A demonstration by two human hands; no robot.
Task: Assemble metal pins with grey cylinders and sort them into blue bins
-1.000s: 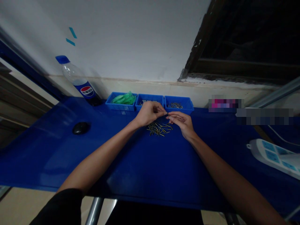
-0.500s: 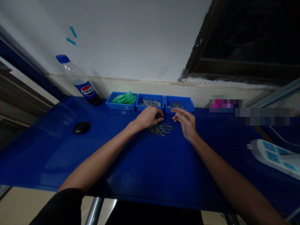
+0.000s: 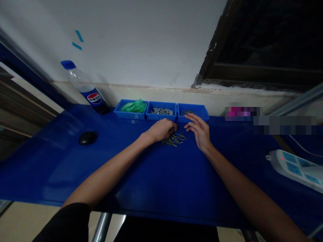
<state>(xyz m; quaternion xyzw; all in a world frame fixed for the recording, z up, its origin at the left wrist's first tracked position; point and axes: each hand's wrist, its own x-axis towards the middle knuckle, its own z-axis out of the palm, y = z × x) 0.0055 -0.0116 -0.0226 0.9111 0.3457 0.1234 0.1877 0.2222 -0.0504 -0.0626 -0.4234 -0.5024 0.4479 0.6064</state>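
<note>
A loose pile of small brass pins (image 3: 174, 139) lies on the blue table (image 3: 161, 181). My left hand (image 3: 161, 129) rests at the pile's far left edge, fingers curled down and pinched together; what they hold is hidden. My right hand (image 3: 199, 129) is extended with fingers apart, its tips at the front rim of the right blue bin (image 3: 193, 112) that holds dark metal parts. The middle bin (image 3: 161, 111) holds grey metal sleeves. The left bin (image 3: 130, 108) holds green plastic pieces.
A cola bottle (image 3: 84, 88) leans against the wall at the back left. A black mouse-like object (image 3: 87, 137) sits on the left of the table. A white power strip (image 3: 296, 168) lies at the right edge.
My hands have separated from a joined pinch above the pile. The left hand dropped to the pile's edge; the right hand reached forward to the right bin.
</note>
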